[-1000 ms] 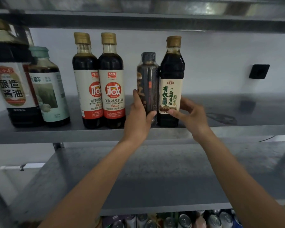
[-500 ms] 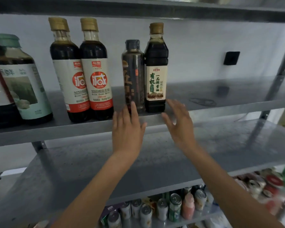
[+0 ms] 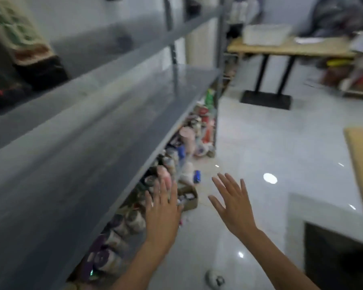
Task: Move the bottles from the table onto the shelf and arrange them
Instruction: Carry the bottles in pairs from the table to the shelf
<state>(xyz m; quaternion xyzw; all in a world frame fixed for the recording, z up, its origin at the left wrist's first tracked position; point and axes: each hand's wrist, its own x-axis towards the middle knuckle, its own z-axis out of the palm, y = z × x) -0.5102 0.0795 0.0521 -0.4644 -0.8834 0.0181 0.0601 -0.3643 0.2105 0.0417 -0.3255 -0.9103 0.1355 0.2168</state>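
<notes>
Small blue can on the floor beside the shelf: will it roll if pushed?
Likely if tipped: the small blue can looks cylindrical, though blur hides whether it stands or lies. The glossy pale tiled floor would probably let it slide or roll far. Its small size suggests it is light.

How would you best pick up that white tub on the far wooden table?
Probably two-handed: left hand and right hand on the short ends of the white tub, under its rim, approaching from the near edge of the wooden table. It is wide, low and sits level; blur hides any handles.
</notes>
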